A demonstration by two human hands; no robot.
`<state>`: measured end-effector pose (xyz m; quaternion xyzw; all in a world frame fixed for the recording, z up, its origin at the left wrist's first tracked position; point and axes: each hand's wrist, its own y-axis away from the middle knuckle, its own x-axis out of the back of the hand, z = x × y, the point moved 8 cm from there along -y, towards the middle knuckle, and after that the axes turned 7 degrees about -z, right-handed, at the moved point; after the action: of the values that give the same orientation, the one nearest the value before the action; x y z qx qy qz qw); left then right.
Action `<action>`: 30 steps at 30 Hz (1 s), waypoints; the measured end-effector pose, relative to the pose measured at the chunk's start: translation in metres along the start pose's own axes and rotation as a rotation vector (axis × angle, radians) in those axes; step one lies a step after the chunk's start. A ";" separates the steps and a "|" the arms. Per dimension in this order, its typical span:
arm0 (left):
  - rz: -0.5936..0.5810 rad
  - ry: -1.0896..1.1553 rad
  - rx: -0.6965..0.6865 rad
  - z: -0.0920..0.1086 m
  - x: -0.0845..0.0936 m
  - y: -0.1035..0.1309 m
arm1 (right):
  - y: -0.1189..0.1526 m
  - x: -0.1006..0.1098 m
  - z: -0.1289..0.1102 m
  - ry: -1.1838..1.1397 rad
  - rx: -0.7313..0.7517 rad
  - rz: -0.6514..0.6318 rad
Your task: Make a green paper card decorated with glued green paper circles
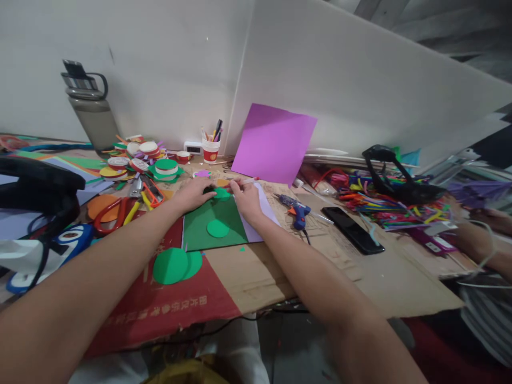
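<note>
A dark green sheet (200, 232) lies in front of me over a lilac sheet (269, 210). One light green disc (218, 228) rests on its near half. At the sheet's far edge is another light green disc (222, 193), partly covered by my fingers. My left hand (194, 194) lies beside that disc, its thumb and forefinger apart and touching the disc's left side. From the right, my right hand (247, 201) has its fingers pinched together at the disc's edge, round a slim pen-like stick (251, 181), mostly hidden. Two overlapping green discs (172, 265) lie nearer me on red-printed cardboard.
A blue glue gun (299, 216) and a black phone (352, 229) lie to the right, before heaped coloured pipe cleaners (384, 205). Red-handled pliers (114, 216) and a water bottle (94, 114) are left. A purple sheet (274, 141) leans on the wall. Another person's arm (480, 237) reaches in at right.
</note>
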<state>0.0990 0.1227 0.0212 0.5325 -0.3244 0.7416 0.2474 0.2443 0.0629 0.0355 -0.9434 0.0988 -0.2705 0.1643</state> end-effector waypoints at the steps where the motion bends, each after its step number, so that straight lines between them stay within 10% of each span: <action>1: -0.006 -0.013 0.019 0.000 0.000 0.001 | -0.001 0.003 0.004 0.009 -0.022 0.023; 15: -0.167 0.126 0.098 0.005 0.004 -0.023 | -0.002 0.004 0.009 0.137 -0.085 0.029; 30: 0.339 0.657 0.441 -0.033 0.040 0.032 | 0.002 0.007 0.003 0.079 -0.003 0.036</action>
<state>0.0431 0.1271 0.0453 0.2472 -0.1448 0.9536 0.0925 0.2516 0.0603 0.0355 -0.9304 0.1224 -0.3045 0.1635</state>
